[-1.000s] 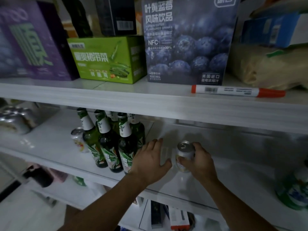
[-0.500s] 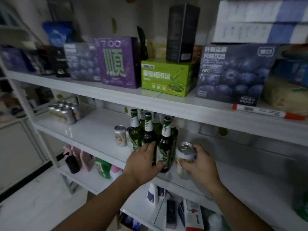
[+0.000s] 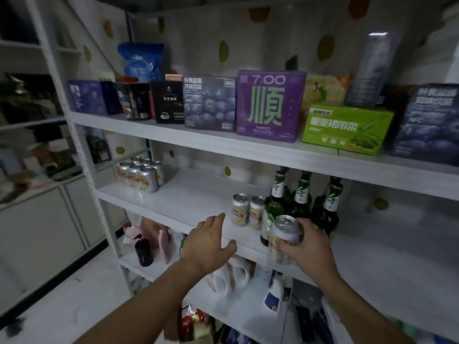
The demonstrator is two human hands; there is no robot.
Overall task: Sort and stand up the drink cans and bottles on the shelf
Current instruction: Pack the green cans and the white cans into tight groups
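While right hand (image 3: 308, 247) grips can (image 3: 283, 238), left hand (image 3: 208, 242) spread empty over shelf edge (image 3: 159, 214).

held can (image 3: 284, 238) upright | two cans (image 3: 248, 211) upright beside green bottles (image 3: 300, 207) | six-pack (image 3: 139, 173) left

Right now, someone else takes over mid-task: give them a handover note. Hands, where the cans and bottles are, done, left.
Right hand: closed around an upright can, at the front edge of the middle shelf.
Left hand: open, empty, palm down over the shelf's front edge.
Two loose cans stand upright beside the green bottles, which stand grouped behind the held can.
A pack of cans stands at the shelf's left end.
Done: everything in view is upright.
Left: set the held can down, probably with the two loose cans or the pack; grouping cans apart from bottles looks unfinished.
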